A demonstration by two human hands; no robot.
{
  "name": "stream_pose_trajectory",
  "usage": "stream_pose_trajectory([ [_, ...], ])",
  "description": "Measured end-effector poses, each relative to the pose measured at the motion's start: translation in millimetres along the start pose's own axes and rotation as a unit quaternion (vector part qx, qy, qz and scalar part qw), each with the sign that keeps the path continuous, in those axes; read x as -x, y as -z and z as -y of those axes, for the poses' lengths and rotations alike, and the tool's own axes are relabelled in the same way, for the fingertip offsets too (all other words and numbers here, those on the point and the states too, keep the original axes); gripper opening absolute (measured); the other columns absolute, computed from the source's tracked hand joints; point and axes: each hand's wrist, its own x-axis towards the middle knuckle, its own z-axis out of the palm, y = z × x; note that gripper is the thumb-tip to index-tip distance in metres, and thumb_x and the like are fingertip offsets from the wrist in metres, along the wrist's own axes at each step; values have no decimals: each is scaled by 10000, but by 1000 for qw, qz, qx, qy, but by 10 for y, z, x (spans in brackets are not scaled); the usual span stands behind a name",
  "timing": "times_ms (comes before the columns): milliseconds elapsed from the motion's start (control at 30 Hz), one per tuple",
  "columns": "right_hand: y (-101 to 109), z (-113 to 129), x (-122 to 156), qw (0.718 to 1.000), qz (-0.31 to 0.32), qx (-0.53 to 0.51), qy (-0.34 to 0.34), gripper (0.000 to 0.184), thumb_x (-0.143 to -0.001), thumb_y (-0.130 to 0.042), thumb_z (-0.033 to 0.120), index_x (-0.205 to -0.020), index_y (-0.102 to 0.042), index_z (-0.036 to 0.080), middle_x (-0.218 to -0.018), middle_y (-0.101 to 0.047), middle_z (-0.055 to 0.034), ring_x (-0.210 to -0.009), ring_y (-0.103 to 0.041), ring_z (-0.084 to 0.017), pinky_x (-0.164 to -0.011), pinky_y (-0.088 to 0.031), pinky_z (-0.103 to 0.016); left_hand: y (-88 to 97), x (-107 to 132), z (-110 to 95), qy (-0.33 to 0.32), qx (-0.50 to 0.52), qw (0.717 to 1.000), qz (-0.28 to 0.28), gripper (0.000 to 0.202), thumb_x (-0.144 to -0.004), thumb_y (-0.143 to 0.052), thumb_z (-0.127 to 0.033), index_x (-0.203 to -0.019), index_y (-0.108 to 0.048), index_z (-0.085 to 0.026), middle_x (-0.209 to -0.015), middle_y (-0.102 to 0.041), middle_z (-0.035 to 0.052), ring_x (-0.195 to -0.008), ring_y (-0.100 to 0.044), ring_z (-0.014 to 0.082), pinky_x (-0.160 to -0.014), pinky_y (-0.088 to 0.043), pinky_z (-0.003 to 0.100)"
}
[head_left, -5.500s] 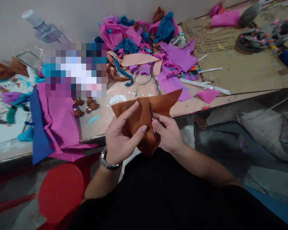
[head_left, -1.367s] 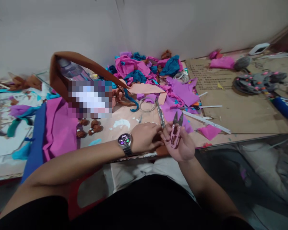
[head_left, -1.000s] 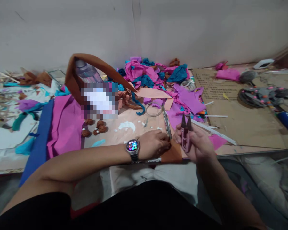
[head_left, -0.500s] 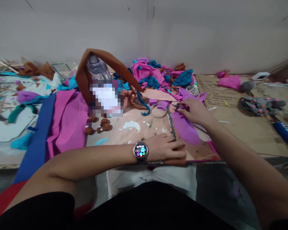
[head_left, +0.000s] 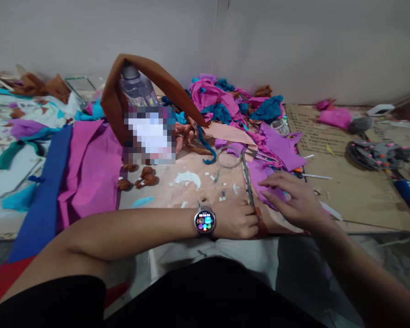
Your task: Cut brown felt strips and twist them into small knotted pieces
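My left hand [head_left: 237, 220], with a lit watch [head_left: 205, 220] at its wrist, rests at the table's front edge. Its fingers are curled over a small piece of brown crepe paper [head_left: 262, 226], mostly hidden under them. My right hand [head_left: 290, 198] hovers just to the right, fingers apart and holding nothing visible, above purple crepe paper [head_left: 259, 171]. Beyond it lies a pair of small snips [head_left: 264, 156]. A dark, thin tool [head_left: 248, 177] stretches from near my left knuckles toward a coil of wire [head_left: 229, 157].
A heap of pink and teal crumpled paper [head_left: 218, 98] sits by the wall. At left stand a plastic bottle [head_left: 136, 86] under a folded brown strip [head_left: 164, 79], several brown knots [head_left: 146, 176] and pink sheets [head_left: 92, 168]. Cardboard [head_left: 328, 159] covers the right side.
My right hand has drawn back toward me from the snips, which now lie on the paper, and its fingers have spread. My left fingers have curled in more over the brown paper.
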Motion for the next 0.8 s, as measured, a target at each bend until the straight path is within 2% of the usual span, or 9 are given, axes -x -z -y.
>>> stream_pose_trajectory([
  [100,26,67,256,998,-40,-40,-31,133,-961,-705,343,-1062,-769,285,-986,-750,-79,-915,-707,-256,-839,-559,-418,39,-32,8,-4,3,1000,-11,232,-1043,-539,-183,-923,-736,-172,-944,-763,85,-845,-680,182,-721,-485,344],
  [233,18,179,601,984,-60,-145,-81,182,-987,-666,353,-1129,-768,302,-1041,-739,-99,-1006,-694,-284,-881,-559,-438,212,-65,43,30,2,999,-24,236,-1062,-529,-257,-931,-706,-173,-954,-751,82,-886,-671,187,-729,-472,345],
  [333,-89,320,805,943,-82,-287,-150,346,-988,-658,446,-1308,-716,329,-1208,-714,-116,-1006,-711,-277,-837,-603,-411,421,-89,90,74,-20,996,-43,203,-1056,-524,-227,-978,-703,-171,-1075,-759,77,-994,-675,197,-782,-483,344],
  [433,-238,476,858,882,-34,-434,-179,633,-910,-758,516,-1494,-579,347,-1381,-666,-119,-1218,-686,-313,-1020,-592,-453,674,-142,163,124,-40,989,-68,193,-1044,-534,-219,-1099,-712,-169,-1150,-768,81,-1043,-677,204,-865,-506,369],
  [500,-312,572,798,851,-2,-489,-194,731,-864,-834,438,-1525,-532,361,-1444,-637,-106,-1317,-644,-314,-1088,-566,-478,858,-199,220,143,-42,986,-80,221,-1046,-516,-226,-1135,-712,-178,-1191,-770,78,-1073,-684,204,-908,-518,379],
  [567,-343,651,688,827,34,-529,-189,599,-844,-855,417,-1397,-648,317,-1367,-691,-106,-1273,-679,-317,-1048,-595,-486,1055,-258,275,172,-49,981,-79,237,-1052,-493,-242,-1128,-715,-206,-1217,-768,59,-1134,-681,212,-946,-527,393],
  [700,-308,731,421,805,185,-530,-193,364,-868,-834,413,-1170,-781,216,-1088,-793,-102,-1035,-763,-280,-917,-646,-440,1487,-239,380,304,-79,949,-33,313,-1070,-406,-285,-1161,-704,-262,-1257,-745,39,-1243,-661,237,-1059,-515,490],
  [767,-276,718,292,800,244,-508,-207,359,-863,-838,425,-1121,-797,178,-1040,-805,-98,-954,-764,-240,-867,-646,-379,1700,-87,438,346,-113,930,-57,312,-1060,-400,-291,-1139,-700,-259,-1261,-739,28,-1234,-666,231,-1066,-523,501],
  [800,-262,698,230,799,258,-501,-209,378,-846,-854,427,-1115,-798,168,-1032,-805,-94,-907,-760,-220,-822,-642,-343,1799,33,466,345,-135,924,-94,279,-1043,-430,-280,-1109,-699,-245,-1243,-745,23,-1202,-676,215,-1065,-531,481],
])
